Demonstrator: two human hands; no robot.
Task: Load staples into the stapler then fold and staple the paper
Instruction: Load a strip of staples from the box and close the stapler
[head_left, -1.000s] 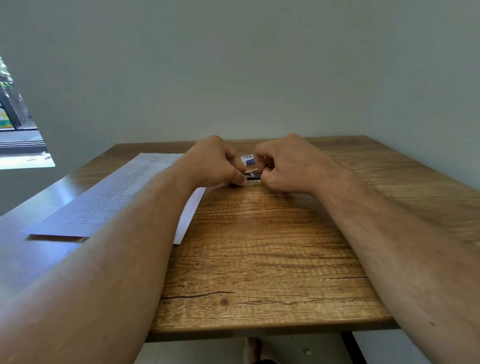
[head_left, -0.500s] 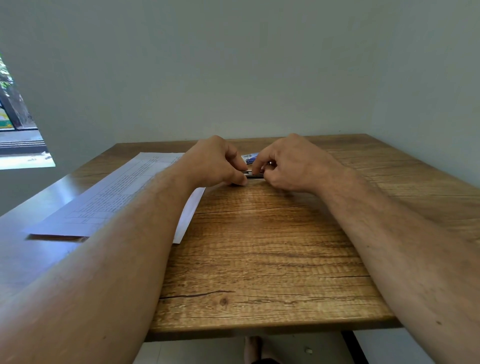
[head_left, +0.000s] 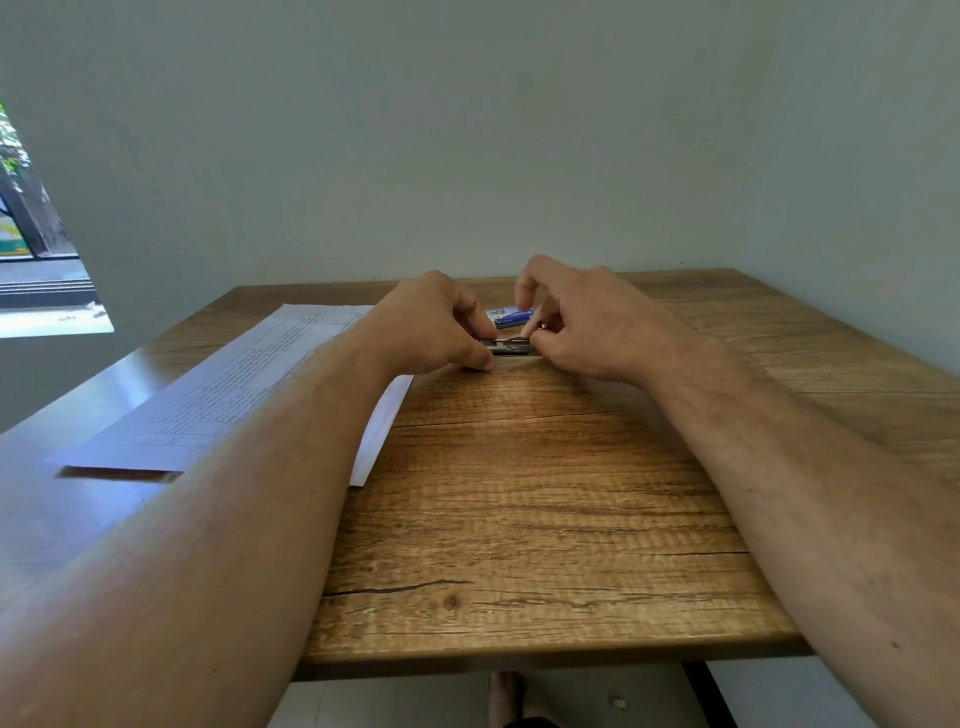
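A small dark metal stapler (head_left: 508, 347) lies on the wooden table (head_left: 519, 493) between my two hands. My left hand (head_left: 441, 327) pinches its left end with thumb and fingers. My right hand (head_left: 587, 322) grips its right end with thumb and lower fingers, while the index finger is lifted and curled above it. Just behind the stapler sits a small blue and white staple box (head_left: 509, 316). A printed sheet of paper (head_left: 249, 389) lies flat to the left, partly under my left forearm. Whether the stapler's magazine is open is hidden by my fingers.
The table stands against a pale wall, with a second wall close on the right. A window (head_left: 36, 249) is at the far left. A bare foot (head_left: 511, 696) shows on the floor below the table's front edge.
My right index finger has lifted off the stapler and the hand has opened upward slightly. More of the staple box shows behind it. My left hand has stayed in place.
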